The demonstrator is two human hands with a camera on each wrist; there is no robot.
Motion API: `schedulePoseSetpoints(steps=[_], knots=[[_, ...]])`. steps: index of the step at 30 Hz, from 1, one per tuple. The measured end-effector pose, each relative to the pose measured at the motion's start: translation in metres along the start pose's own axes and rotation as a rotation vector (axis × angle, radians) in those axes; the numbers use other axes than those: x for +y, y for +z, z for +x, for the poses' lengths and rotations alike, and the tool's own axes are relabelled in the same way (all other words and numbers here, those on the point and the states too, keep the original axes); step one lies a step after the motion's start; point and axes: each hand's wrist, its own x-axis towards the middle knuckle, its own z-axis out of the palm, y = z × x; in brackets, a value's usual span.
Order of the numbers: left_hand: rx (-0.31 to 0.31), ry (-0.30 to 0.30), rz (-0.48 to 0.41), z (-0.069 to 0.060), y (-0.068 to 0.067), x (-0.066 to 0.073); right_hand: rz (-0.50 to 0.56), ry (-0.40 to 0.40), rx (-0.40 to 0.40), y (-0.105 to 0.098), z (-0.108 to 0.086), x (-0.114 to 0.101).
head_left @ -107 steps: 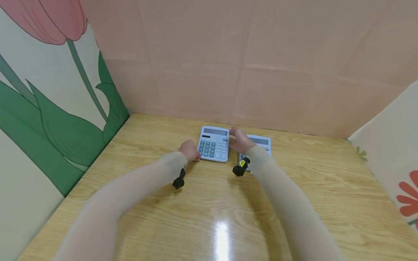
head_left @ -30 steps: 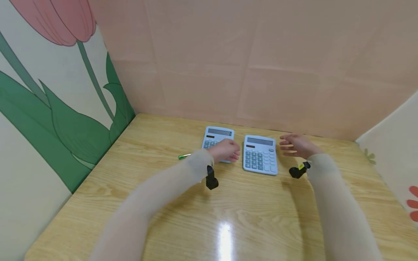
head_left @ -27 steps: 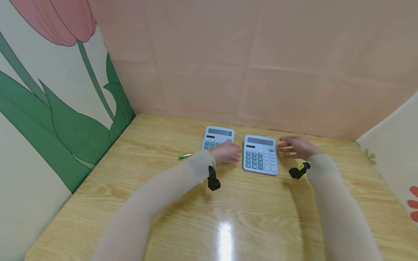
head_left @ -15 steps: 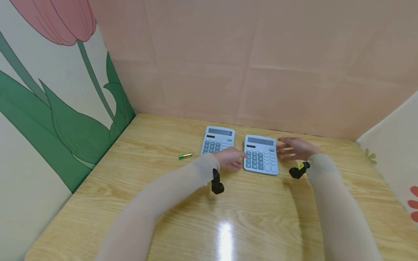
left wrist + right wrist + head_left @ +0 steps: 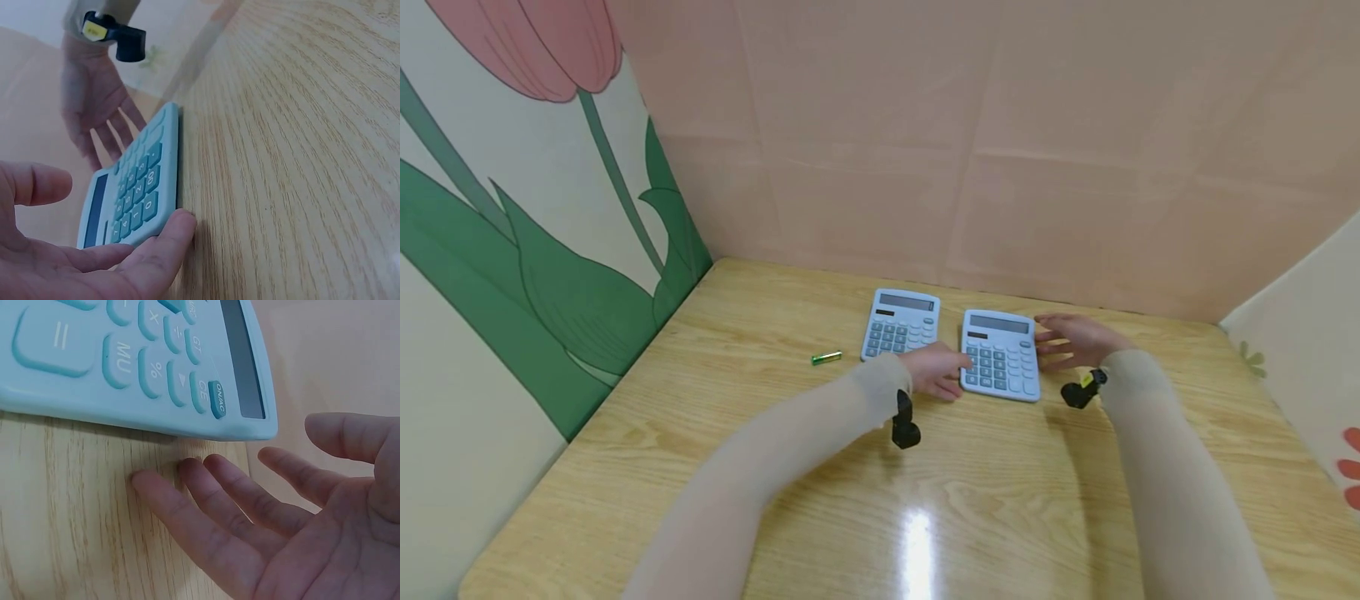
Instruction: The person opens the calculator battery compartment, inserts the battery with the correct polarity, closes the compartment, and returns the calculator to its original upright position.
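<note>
Two pale blue calculators lie side by side on the table. My left hand is at the left edge of the right calculator; in the left wrist view its lower fingertips meet that edge, with the thumb held apart above. Beyond the opposite edge is my right hand, palm inward and fingers extended. In the right wrist view its fingers lie low beside the calculator's side; contact there is unclear. Just behind my left hand, the left calculator has its lower right corner covered.
A small green battery lies left of the left calculator. The wooden table ends at a pink-covered wall behind. A tulip-painted panel borders the left, and a white panel the right.
Both hands were beside the left calculator and have moved right, the right hand first, uncovering the right calculator and the battery. Over the last second, my left hand slid right to the right calculator's edge.
</note>
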Motion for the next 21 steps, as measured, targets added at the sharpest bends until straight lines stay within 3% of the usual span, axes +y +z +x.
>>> schedulePoseSetpoints(steps=[13,21], knots=[[0.069,0.013,-0.060,0.0042,0.0065,-0.0029,0.024,-0.001,-0.008,0.0034,0.0031,-0.0010],[0.070,0.025,-0.070,0.0054,0.0057,-0.0044,0.023,-0.006,-0.004,0.0009,0.0071,0.0016]])
